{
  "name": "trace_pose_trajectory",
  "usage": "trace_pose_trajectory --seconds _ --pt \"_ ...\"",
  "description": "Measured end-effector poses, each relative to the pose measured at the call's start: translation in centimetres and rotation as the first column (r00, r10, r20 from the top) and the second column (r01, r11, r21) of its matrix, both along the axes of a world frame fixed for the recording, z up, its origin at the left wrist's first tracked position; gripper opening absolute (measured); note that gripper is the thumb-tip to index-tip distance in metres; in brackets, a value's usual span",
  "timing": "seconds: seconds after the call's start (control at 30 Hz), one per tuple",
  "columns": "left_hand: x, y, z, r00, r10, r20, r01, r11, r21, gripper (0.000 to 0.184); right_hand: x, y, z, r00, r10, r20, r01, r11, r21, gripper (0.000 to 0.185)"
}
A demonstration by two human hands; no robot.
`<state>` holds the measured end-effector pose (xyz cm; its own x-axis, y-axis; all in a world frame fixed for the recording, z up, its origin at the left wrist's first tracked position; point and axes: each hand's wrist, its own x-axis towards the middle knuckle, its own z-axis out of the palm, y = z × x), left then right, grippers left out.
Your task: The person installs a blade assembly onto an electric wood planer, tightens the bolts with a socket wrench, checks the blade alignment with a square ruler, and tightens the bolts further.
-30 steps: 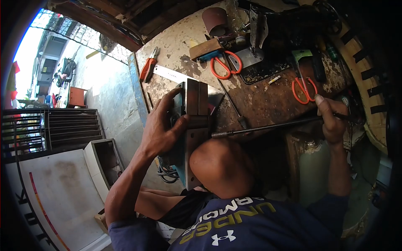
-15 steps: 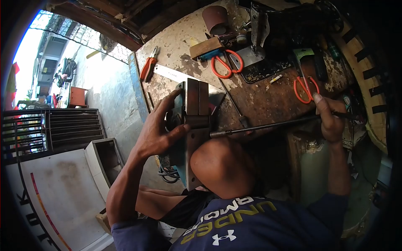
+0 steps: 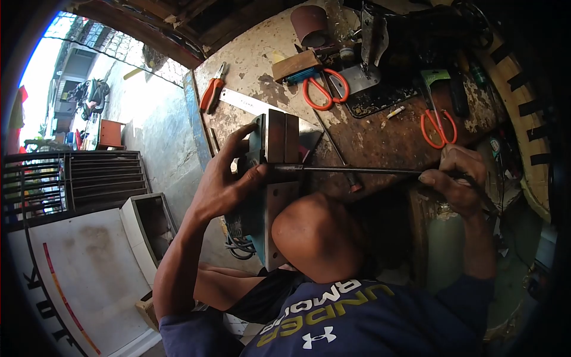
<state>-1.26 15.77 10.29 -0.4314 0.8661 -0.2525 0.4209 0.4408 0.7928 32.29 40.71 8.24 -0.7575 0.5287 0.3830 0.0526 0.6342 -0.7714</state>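
Note:
An electric planer [image 3: 279,214] with a teal body is held on its side, its metal sole turned toward my right. My left hand [image 3: 229,172] grips its body, fingers curled over the upper edge and thumb beside the gap between the sole plates. Closed round one end of a long thin metal rod [image 3: 369,171] is my right hand [image 3: 459,175]. Thicker and socket-like, the rod's other end meets the planer near my left thumb; the exact contact is hidden. Just behind the rod lies a screwdriver [image 3: 333,143] on the worn wooden table [image 3: 386,140].
Pliers [image 3: 212,89] and a steel ruler [image 3: 247,101] lie at the table's left. Beyond are orange-handled scissors [image 3: 318,98], a wooden block [image 3: 295,65] and a brown pot [image 3: 309,27]. More orange-handled scissors [image 3: 438,128] lie near my right hand. My knee [image 3: 318,238] is beside the planer.
The rod's far end has risen from beside the lower sole plate to the gap near my left thumb. My right hand has shifted slightly left and its grip has turned.

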Motion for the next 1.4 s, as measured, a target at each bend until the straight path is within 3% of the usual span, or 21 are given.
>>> trace_pose_trajectory --seconds 0.2,0.4,0.63,0.73,0.93,1.03,1.13,1.2,1.4 --pt "0.9 0.2 0.0 0.97 -0.025 -0.243 0.02 1.0 -0.022 0.064 -0.5 0.2 0.4 1.0 -0.007 -0.024 0.008 0.998 0.054 0.048" --pt "1.3 0.7 1.0 0.955 -0.066 -0.288 0.054 0.997 -0.052 0.061 -0.6 0.3 0.5 0.998 0.049 -0.034 -0.046 0.995 0.086 0.049" --pt "0.1 -0.3 0.3 0.981 -0.128 -0.148 0.131 0.991 0.008 0.067 -1.2 0.2 2.0 0.993 0.099 -0.057 -0.083 0.97 0.227 0.05" --pt "0.5 -0.1 0.8 0.985 -0.111 -0.134 0.105 0.993 -0.049 0.068 -1.5 0.6 2.3 0.994 0.097 -0.052 -0.081 0.966 0.245 0.05" --pt "0.4 -0.5 0.2 0.986 -0.093 -0.141 0.093 0.996 -0.008 0.067 -2.1 1.9 2.4 0.995 0.102 0.004 -0.1 0.965 0.244 0.047" --pt "0.6 -0.4 0.6 0.992 -0.064 -0.111 0.061 0.998 -0.028 0.067 -2.9 2.6 2.9 0.993 0.113 0.02 -0.115 0.989 0.095 0.041" --pt "0.7 -0.7 0.1 0.975 -0.075 -0.211 0.087 0.995 0.047 0.067 -3.2 2.8 2.9 0.993 0.104 0.052 -0.104 0.995 0.01 0.039" --pt "0.9 -0.5 0.3 0.989 -0.034 -0.146 0.035 0.999 0.003 0.067 -2.9 3.2 2.6 0.991 0.122 0.054 -0.124 0.992 0.028 0.039" --pt "0.7 -0.6 0.0 0.979 -0.064 -0.193 0.071 0.997 0.032 0.066 -2.8 3.2 2.9 0.986 0.149 0.072 -0.155 0.984 0.086 0.041"
